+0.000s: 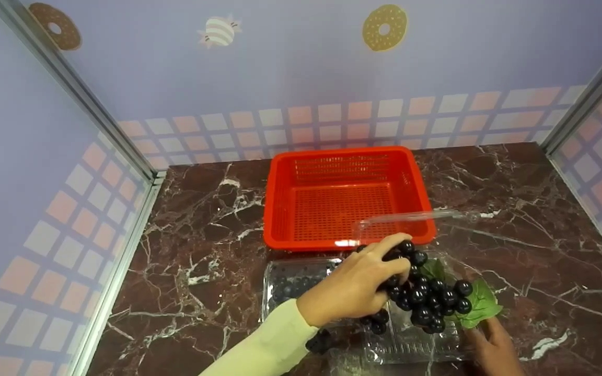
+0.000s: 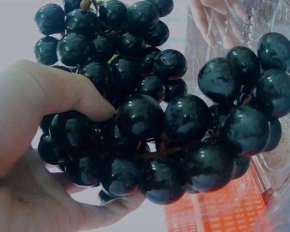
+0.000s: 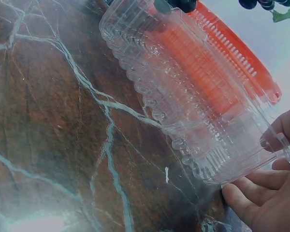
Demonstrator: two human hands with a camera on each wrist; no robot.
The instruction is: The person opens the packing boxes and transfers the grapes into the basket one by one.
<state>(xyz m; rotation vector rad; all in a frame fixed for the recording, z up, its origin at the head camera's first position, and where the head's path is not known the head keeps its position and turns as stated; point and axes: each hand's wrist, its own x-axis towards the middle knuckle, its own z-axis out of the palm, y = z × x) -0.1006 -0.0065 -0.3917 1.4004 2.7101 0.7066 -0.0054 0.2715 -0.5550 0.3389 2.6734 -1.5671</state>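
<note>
My left hand (image 1: 356, 290) grips a bunch of glossy black grapes (image 1: 424, 303) above a clear plastic box (image 1: 403, 352). In the left wrist view, the thumb presses on the grapes (image 2: 140, 116) from one side, with fingers below them. Green leaves (image 1: 481, 305) hang at the bunch's right end. My right hand (image 1: 491, 347) is at the box's right side, partly behind a leaf in the head view. Seen from the right wrist, this hand (image 3: 268, 193) pinches the edge of the ridged clear box (image 3: 208, 150) between thumb and fingers.
A red plastic basket (image 1: 269, 209) stands behind the boxes, with its slotted bottom showing. Left of my left hand, a second clear box (image 1: 275, 269) has dark round fruit in it. The marbled tabletop (image 1: 201, 250) meets patterned walls at the back and sides.
</note>
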